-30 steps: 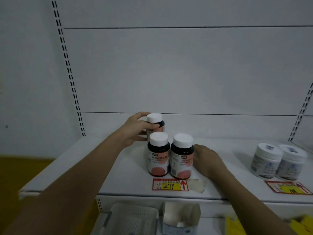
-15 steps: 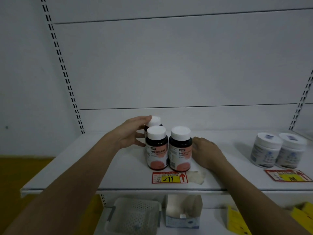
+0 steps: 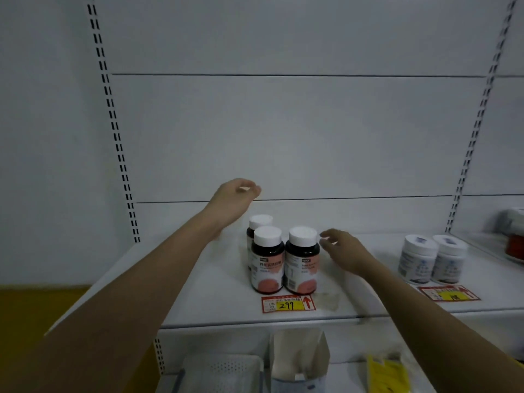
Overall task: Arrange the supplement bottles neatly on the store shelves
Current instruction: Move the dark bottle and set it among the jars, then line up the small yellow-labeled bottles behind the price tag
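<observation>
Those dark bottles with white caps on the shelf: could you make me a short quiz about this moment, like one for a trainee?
1. True or false: the left hand holds one of the dark bottles.
2. How many dark bottles stand above the price tag reading 299? A) two B) three C) five
3. Fill in: the right hand hovers just right of the front right bottle's white ____.

Key
1. False: it is raised above the back bottle, holding nothing.
2. B: two in front, one behind on the left.
3. Cap; whether the fingertips touch it cannot be told.
</observation>
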`<state>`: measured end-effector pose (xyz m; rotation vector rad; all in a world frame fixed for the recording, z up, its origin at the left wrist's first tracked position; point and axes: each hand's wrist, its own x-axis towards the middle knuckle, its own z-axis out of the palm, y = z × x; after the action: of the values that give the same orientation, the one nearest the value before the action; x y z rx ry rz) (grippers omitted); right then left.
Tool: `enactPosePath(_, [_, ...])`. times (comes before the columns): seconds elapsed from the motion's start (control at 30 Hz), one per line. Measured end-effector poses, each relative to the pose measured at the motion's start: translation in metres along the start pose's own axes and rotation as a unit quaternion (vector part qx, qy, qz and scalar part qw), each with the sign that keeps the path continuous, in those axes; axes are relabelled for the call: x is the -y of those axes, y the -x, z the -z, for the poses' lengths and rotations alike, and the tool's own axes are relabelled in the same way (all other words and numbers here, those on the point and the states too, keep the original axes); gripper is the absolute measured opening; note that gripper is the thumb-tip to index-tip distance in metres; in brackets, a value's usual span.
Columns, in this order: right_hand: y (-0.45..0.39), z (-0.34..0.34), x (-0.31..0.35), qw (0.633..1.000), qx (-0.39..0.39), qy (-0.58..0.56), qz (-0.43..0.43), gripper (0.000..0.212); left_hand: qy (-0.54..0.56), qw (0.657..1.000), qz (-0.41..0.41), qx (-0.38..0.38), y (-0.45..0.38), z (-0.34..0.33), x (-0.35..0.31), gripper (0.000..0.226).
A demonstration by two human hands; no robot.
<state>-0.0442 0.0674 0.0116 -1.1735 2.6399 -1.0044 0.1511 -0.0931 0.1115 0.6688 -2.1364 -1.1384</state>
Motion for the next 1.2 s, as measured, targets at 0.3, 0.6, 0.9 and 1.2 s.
enactPosePath(0.3, [0.045, 0.122, 0.045, 0.998, -0.027, 0.027, 0.04, 0.034, -0.174, 0.973, -0.103, 0.112, 0.022, -0.074, -0.088, 0.028])
enactPosePath(0.6, [0.13, 0.22, -0.041, 0.993, -0.051, 0.102, -0.015, 0.031, -0.217, 0.958, -0.139, 0.123, 0.092, -0.189, -0.161, 0.029])
enactPosePath(0.9, [0.228, 0.303, -0.176, 0.992, -0.045, 0.102, -0.052, 0.027, -0.18, 0.958, -0.129, 0.182, 0.165, -0.331, -0.21, 0.027])
enactPosePath(1.2, [0.256, 0.337, -0.272, 0.995, -0.08, 0.024, -0.053, 0.022, -0.127, 0.972, -0.132, 0.148, 0.2, -0.428, -0.21, 0.017])
